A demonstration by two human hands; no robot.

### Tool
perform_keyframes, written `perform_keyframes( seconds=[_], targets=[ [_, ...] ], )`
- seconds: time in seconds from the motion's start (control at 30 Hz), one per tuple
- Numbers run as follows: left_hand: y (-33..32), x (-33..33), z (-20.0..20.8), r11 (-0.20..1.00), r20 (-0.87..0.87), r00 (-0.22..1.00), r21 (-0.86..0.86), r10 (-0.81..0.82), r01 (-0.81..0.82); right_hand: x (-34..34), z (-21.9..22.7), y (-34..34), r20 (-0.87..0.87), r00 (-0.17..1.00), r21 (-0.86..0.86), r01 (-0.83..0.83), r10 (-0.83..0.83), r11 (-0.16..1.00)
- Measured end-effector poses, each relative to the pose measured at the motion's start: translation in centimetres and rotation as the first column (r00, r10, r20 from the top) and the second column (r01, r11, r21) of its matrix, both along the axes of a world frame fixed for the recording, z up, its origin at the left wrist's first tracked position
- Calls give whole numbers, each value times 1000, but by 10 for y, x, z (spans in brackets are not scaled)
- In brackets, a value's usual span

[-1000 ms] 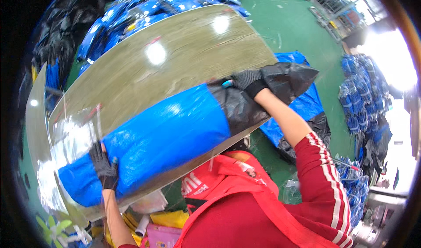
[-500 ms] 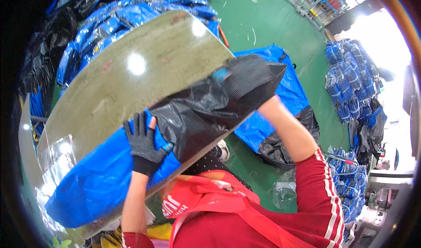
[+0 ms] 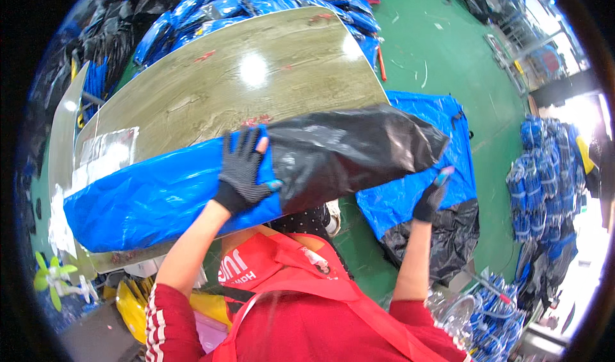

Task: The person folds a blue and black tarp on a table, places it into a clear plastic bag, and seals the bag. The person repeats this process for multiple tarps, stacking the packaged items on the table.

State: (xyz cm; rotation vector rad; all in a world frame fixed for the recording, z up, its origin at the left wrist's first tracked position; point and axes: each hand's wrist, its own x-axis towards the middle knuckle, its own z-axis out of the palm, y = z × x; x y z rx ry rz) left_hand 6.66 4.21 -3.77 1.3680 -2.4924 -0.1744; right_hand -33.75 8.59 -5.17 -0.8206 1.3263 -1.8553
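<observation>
A long folded sheet of plastic-like fabric lies along the table's near edge, its left part blue (image 3: 147,192) and its right part black (image 3: 352,150). My left hand (image 3: 243,173), in a dark grey knit glove with bare or blue-tipped fingers, rests on the blue part beside the seam, fingers spread. The black end juts past the table's right edge. Just nearer to me than that end is my right hand (image 3: 432,195), gloved alike and apart from the fabric; its fingers are blurred.
The wood-grain table (image 3: 256,67) has a glossy top. Another blue and black fabric piece (image 3: 416,189) lies right of it on the green floor (image 3: 410,41). Wrapped blue bundles (image 3: 218,6) are heaped behind; tied blue bundles (image 3: 544,170) stand far right. A small green-bladed fan (image 3: 54,275) sits lower left.
My right hand has come off the black end and drawn back toward me, to the right of the table. My left hand stays flat on the blue part. The whole view has shifted.
</observation>
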Motion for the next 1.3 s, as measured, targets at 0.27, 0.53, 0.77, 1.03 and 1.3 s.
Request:
perform_keyframes(
  seconds=[0.27, 0.53, 0.77, 1.03, 1.3],
  targets=[
    [2, -65, -10, 999, 14, 999, -28, -43, 43, 123, 49, 30, 23, 994, -61, -102, 103, 993],
    [58, -18, 24, 987, -158, 984, 120, -84, 103, 261, 113, 20, -889, 234, 106, -732, 394, 673],
    [102, 109, 110, 999, -170, 985, -21, 21, -25, 291, 95, 32, -850, -354, 527, -538, 391, 659],
    [68, 162, 10, 975, 0, 976, 42, 220, -220, 305, 70, -4, -863, -290, 501, -390, 413, 773],
    [39, 214, 51, 806, -304, 952, 573, 40, 149, 389, 73, 13, -928, -224, 361, -739, 298, 569]
  ],
)
